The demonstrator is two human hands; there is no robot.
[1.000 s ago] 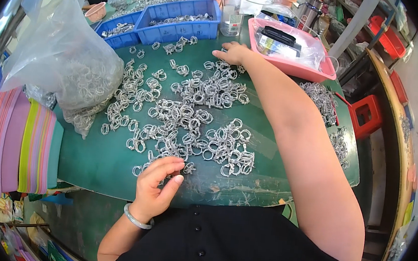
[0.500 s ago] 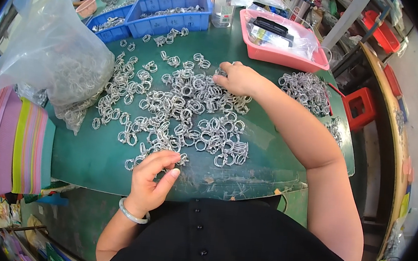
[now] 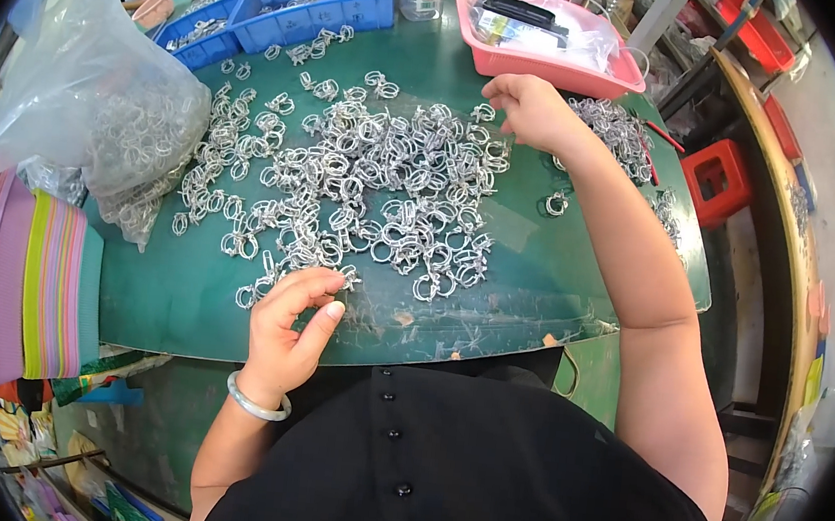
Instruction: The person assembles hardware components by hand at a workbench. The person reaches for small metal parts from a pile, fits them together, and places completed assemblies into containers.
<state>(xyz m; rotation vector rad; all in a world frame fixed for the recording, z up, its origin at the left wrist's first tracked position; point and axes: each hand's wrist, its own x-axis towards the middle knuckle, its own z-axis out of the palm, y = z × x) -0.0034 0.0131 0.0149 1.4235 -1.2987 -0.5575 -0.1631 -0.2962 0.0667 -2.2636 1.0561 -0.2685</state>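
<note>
A heap of small silvery ring-shaped metal clamps point(image 3: 377, 161) is spread over the green table point(image 3: 172, 307). My left hand point(image 3: 288, 333) hovers at the heap's near edge, fingers curved and thumb apart, with a clamp point(image 3: 351, 277) right beside its fingertips. A pale bangle circles that wrist. My right hand point(image 3: 532, 111) is past the heap's far right corner, just in front of the pink basin. Its fingers are bent downward and loosely apart, and nothing shows in them. Single clamps point(image 3: 482, 113) lie close to those fingers.
A clear plastic bag point(image 3: 101, 100) full of clamps stands left. Blue bins point(image 3: 312, 24) and a pink basin point(image 3: 556, 76) sit at the back. A second clamp pile point(image 3: 613, 139) is at right, near a red stool point(image 3: 714, 184). Stacked coloured baskets point(image 3: 27, 293) stand at far left.
My right hand has moved off the heap, to the right and away from me, toward the pink basin. My left hand keeps nearly the same place and pose. The whole view has shifted slightly.
</note>
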